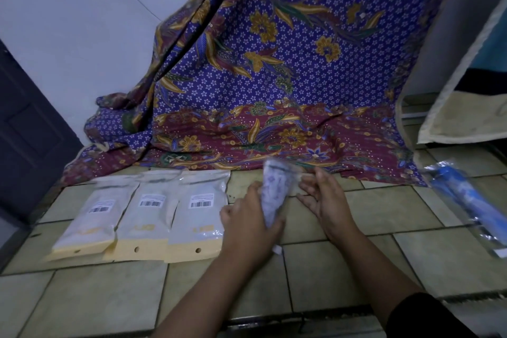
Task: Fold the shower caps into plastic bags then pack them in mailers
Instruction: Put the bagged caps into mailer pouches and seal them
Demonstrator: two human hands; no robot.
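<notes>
A clear plastic bag (271, 192) with a folded, purple-patterned shower cap inside stands tilted above the tiled floor, blurred by motion. My left hand (248, 223) grips its lower end. My right hand (325, 199) is just to the right of the bag, fingers spread, palm toward it, not clearly touching. Three cream mailers with barcode labels lie side by side on the floor to the left: left mailer (89, 218), middle mailer (146, 215), right mailer (199, 212).
A purple and maroon batik cloth (274, 77) hangs behind and spills onto the floor. A blue item in clear wrapping (472, 203) lies at the right. A dark door (24, 132) is at the left; a cream towel (466, 107) hangs at the right.
</notes>
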